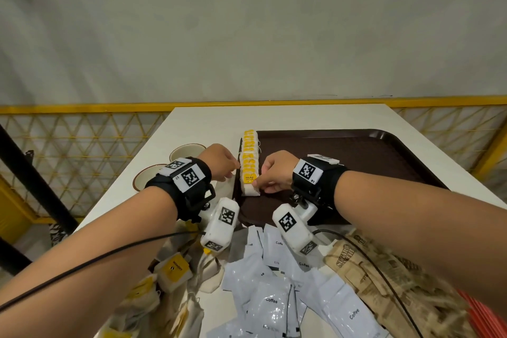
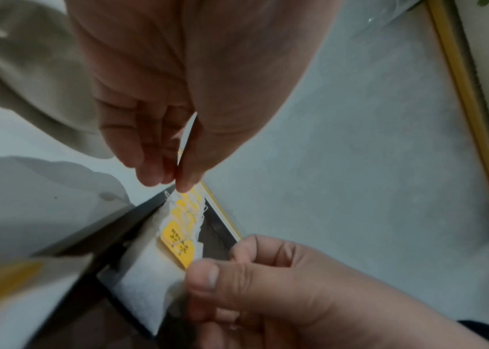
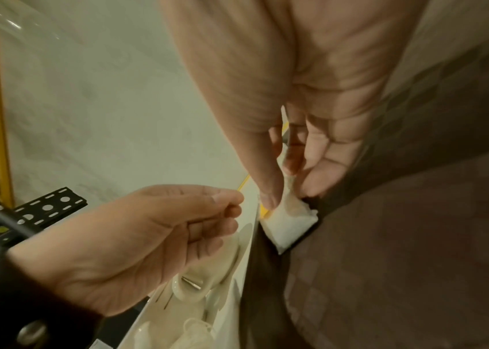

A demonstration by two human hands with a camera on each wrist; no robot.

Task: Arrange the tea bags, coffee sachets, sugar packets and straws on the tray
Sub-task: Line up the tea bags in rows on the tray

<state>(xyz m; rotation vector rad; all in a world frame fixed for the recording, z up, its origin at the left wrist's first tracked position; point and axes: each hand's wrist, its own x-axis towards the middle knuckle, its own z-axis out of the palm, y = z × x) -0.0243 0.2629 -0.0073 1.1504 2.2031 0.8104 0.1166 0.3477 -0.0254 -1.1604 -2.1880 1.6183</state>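
The dark brown tray (image 1: 356, 156) sits on the white table (image 1: 208, 123) with only a row of tea bags (image 1: 249, 156) overlapped along its left edge, so I'd judge we're in the tea-bag step, with coffee sachets (image 1: 274, 302), sugar packets (image 1: 384, 277) and straws (image 1: 482, 313) waiting in piles near the body. The right hand (image 1: 274, 171) pinches the nearest tea bag (image 1: 250, 189) at its right edge between thumb and fingers, while the left hand (image 1: 220, 163) hovers at the row's left side, fingertips drawn together and apparently holding nothing, so next likely comes seating this bag square and fetching another from the loose heap (image 1: 170, 277). Legible print: "Coffee" on the white sachets, "RELAX" on the yellow tag (image 1: 249, 179), the brown packets' lettering too blurred.
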